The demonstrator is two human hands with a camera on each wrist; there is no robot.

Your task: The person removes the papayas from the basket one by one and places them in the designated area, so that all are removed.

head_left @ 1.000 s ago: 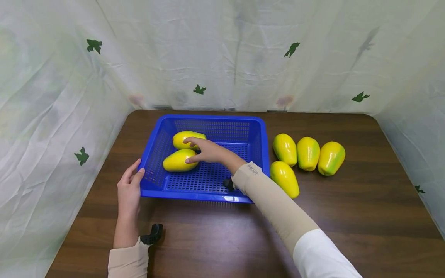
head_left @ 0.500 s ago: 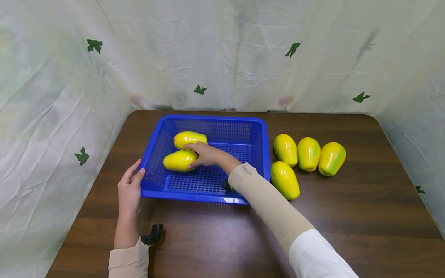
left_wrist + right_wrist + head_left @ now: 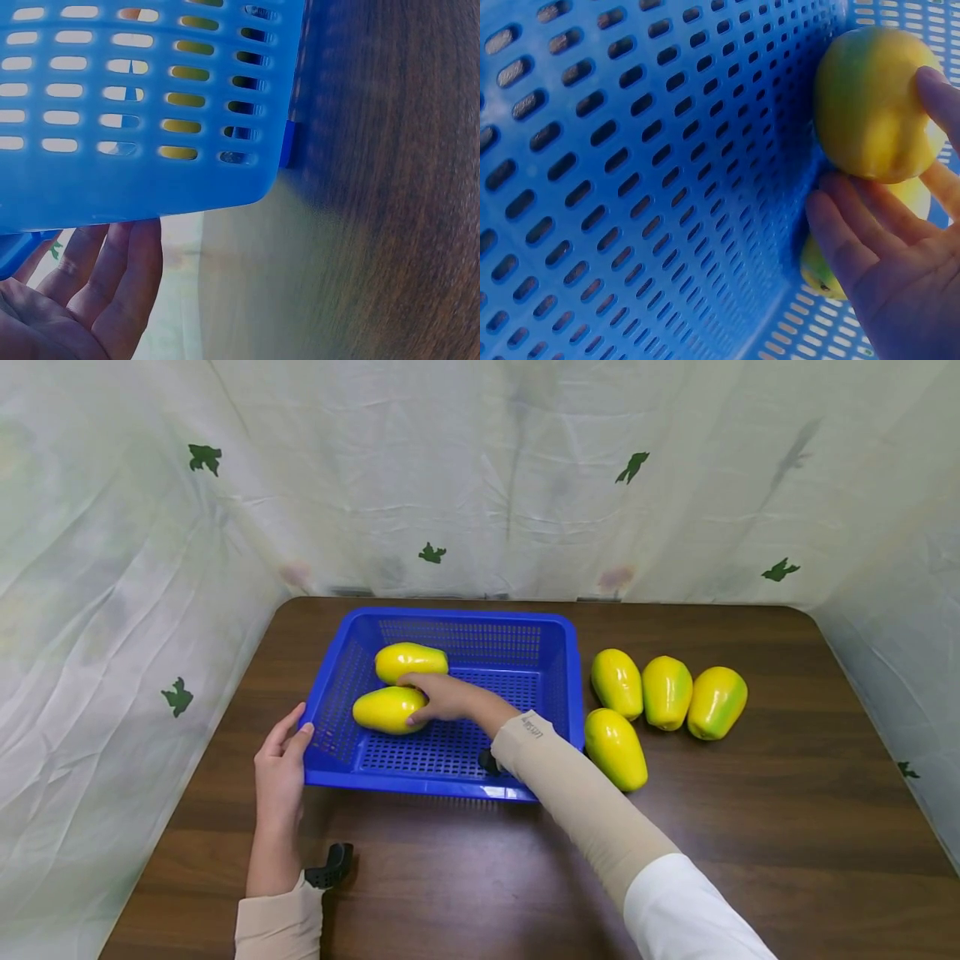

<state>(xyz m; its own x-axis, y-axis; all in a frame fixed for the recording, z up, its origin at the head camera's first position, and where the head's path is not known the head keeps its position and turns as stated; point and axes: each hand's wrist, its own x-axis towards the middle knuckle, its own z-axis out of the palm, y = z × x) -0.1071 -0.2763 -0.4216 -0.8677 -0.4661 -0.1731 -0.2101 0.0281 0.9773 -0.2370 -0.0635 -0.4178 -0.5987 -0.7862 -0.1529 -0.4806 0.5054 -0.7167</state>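
Observation:
Two yellow mangoes lie side by side at the left of a blue plastic basket (image 3: 450,787). My right hand (image 3: 448,697) reaches into the basket and grips the nearer mango (image 3: 382,710) by its right end. In the right wrist view, the thumb is on one side of that mango (image 3: 877,112) and fingers are on the other. The farther mango (image 3: 408,662) lies just behind, close to my fingertips. At the basket's left side, my left hand (image 3: 281,768) holds the rim between thumb and fingers. The left wrist view shows those fingers (image 3: 135,270) against the rim.
Several more yellow-green mangoes lie on the brown wooden table (image 3: 750,827) right of the basket. The nearest, a yellow mango (image 3: 615,749), is close to the basket's right wall and my right sleeve. A pale curtain (image 3: 510,485) with green bird shapes encloses the table.
My right hand has come down from over both mangoes and shifted slightly right and nearer, closing on the nearer mango. My left hand has stayed on the basket rim.

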